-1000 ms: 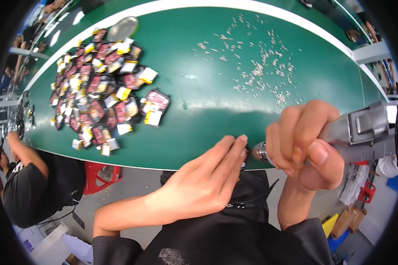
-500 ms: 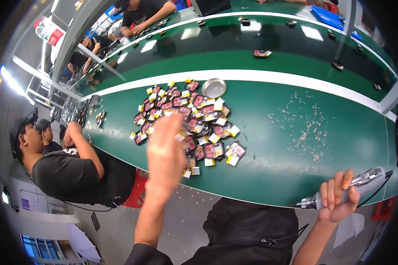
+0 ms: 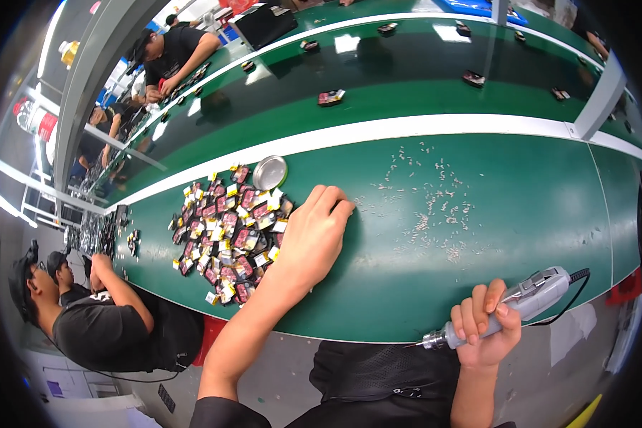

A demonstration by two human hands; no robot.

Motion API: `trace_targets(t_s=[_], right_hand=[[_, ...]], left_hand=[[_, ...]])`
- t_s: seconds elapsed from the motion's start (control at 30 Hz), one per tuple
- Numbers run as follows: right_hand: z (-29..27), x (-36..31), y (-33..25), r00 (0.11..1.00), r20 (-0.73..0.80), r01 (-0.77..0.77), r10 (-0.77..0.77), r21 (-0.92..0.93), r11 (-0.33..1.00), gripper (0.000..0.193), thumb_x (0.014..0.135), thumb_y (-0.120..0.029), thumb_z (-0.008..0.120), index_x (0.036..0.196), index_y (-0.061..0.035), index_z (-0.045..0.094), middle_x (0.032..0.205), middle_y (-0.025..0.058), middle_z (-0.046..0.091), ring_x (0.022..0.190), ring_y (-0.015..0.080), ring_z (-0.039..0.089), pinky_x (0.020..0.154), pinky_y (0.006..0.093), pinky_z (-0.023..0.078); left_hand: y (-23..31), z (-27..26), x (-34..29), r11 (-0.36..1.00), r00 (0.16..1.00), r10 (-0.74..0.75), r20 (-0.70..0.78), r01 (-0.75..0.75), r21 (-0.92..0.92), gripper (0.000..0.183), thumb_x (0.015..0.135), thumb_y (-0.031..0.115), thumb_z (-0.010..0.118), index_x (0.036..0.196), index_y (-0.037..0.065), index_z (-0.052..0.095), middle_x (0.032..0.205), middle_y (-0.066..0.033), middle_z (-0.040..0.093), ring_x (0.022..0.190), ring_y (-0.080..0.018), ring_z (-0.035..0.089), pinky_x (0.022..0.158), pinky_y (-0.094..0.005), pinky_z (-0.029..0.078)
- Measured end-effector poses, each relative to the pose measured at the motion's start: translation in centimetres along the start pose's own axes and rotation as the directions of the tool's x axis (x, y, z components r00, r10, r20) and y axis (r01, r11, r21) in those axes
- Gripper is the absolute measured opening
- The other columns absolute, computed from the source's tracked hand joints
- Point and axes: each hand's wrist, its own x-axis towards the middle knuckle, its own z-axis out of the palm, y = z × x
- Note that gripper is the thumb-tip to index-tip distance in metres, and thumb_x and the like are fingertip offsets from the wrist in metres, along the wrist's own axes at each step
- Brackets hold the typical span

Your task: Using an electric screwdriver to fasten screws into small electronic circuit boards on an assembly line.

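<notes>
My right hand (image 3: 486,324) is wrapped round a grey electric screwdriver (image 3: 531,296) at the near edge of the green bench (image 3: 378,299). Its metal tip points left and the black cable trails off to the right. Held over the bench, my left hand (image 3: 312,239) has its fingers curled down and close together; what they hold, if anything, is hidden beneath them. Left of it lies a heap of small black-cased parts (image 3: 228,225) with reddish faces and white-and-yellow tabs, partly covered by my hand and forearm. Tiny pale slivers, like small screws (image 3: 435,214), lie scattered to its right.
A round metal tin (image 3: 269,172) stands behind the heap, by the white rail (image 3: 406,128). Past the rail, a green conveyor (image 3: 399,93) carries spaced-out parts. A person in black (image 3: 107,317) works at the left; others sit farther off. A grey post (image 3: 600,103) rises at the right.
My left hand has moved right, from over the heap to the bench between the heap and the slivers. The view has shifted rightward. My right hand still grips the screwdriver.
</notes>
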Motion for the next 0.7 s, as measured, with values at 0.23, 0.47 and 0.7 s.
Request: trace_targets(t_s=[0.23,0.47,0.7], right_hand=[[-0.2,0.2,-0.2,0.999,0.014,-0.029,0.029,0.043,0.999,0.011,0.084,-0.014,0.047,0.081,-0.0034,0.048,0.059,0.0041,0.042,0.044,0.0141,0.042,0.050,0.0316,0.040],[-0.3,0.0,-0.4,0.999,0.039,-0.032,0.031,0.034,0.999,0.012,0.085,-0.014,0.047,0.079,-0.0034,0.046,0.059,0.0044,0.040,0.043,0.0138,0.041,0.048,0.0315,0.041],[-0.2,-0.2,-0.6,0.999,0.026,-0.041,0.040,0.010,0.999,0.012,0.085,-0.016,0.047,0.082,-0.0040,0.048,0.060,0.0036,0.042,0.044,0.0132,0.041,0.051,0.0304,0.038]], left_hand=[[-0.3,0.9,0.7,0.992,0.996,0.081,0.032,-0.084,0.092,0.011,0.076,-0.003,0.064,0.085,-0.001,0.057,0.086,-0.0097,0.055,0.080,-0.0267,0.057,0.063,-0.0363,0.049],[0.2,-0.8,0.6,0.968,0.969,-0.241,-0.061,0.235,-0.091,0.005,0.087,0.000,0.046,0.091,-0.003,0.045,0.076,-0.0206,0.053,0.070,-0.0361,0.055,0.063,-0.0429,0.044],[2.4,-2.8,-2.5,0.855,0.915,-0.404,0.001,0.378,-0.355,0.012,0.089,0.001,0.046,0.078,0.000,0.043,0.058,-0.0157,0.046,0.045,-0.0264,0.048,0.044,-0.0358,0.037]])
